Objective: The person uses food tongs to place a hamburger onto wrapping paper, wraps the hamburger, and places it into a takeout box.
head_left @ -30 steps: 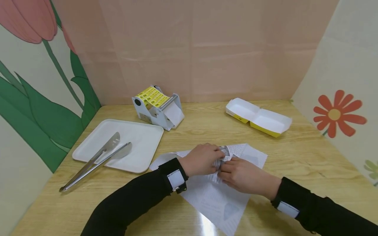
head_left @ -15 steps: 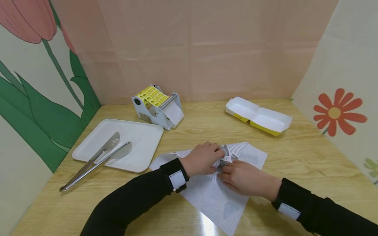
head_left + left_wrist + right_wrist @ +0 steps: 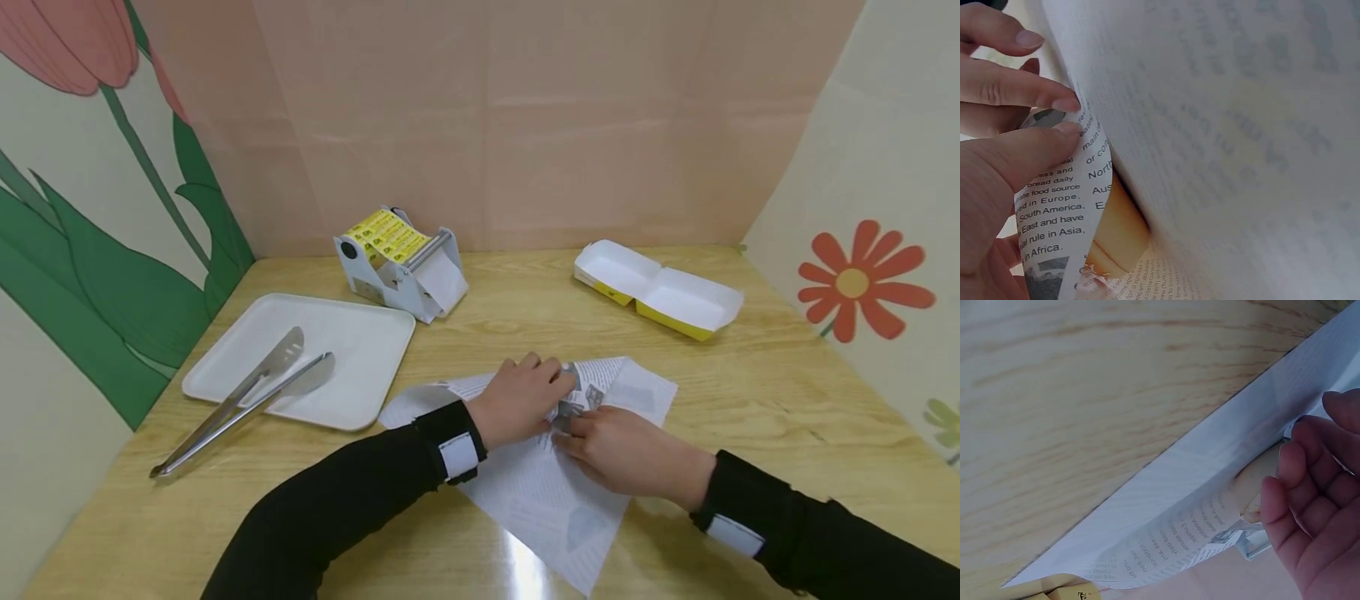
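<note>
A sheet of printed wrapping paper point(image 3: 555, 508) lies on the table with a corner toward the person. Inside its fold a golden-brown bread roll point(image 3: 1119, 234) shows in the left wrist view, mostly covered. My left hand point(image 3: 517, 404) grips the folded paper over the roll from the left, its fingers bent over the top. From the right, my right hand point(image 3: 622, 450) pinches the paper's fold with curled fingers, close to the left hand. The right wrist view shows a pale bit of the roll point(image 3: 1260, 481) beside the right fingertips point(image 3: 1272, 487). Some fingertips are hidden in the head view.
On the left is a white tray point(image 3: 360, 367) with metal tongs point(image 3: 240, 408) resting across its edge. A label dispenser point(image 3: 405, 262) with a yellow roll stands behind. An opened yellow-and-white food box point(image 3: 660, 287) sits at the back right. Walls border the table point(image 3: 787, 417).
Both hands stay on the paper with only small shifts at the fold, where more of the grey print shows between them. The whole head view has tilted slightly.
</note>
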`<action>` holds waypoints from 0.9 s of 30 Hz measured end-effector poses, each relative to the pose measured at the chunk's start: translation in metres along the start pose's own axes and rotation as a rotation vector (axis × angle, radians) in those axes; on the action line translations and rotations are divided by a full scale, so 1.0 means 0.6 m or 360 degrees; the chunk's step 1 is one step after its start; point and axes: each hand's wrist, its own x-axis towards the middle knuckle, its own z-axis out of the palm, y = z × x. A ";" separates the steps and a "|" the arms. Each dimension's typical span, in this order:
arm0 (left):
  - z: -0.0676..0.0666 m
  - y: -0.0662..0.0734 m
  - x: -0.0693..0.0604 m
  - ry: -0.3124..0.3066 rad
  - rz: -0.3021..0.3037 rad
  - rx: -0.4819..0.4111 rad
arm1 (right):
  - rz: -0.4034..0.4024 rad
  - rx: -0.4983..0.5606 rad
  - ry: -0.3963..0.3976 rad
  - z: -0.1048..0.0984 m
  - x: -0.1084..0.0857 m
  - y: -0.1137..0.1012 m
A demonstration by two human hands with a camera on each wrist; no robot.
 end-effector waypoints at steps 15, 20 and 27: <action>-0.003 0.006 0.012 -0.0127 -0.0070 0.0069 | -0.0185 0.0043 -0.0195 -0.063 -0.024 -0.054; -0.005 0.005 0.014 -0.0133 -0.0055 0.0103 | -0.0351 -0.0187 -0.0072 -0.071 -0.042 -0.063; 0.000 0.009 0.013 -0.0109 -0.0044 0.0145 | -0.0413 -0.0350 -0.0015 -0.066 -0.048 -0.073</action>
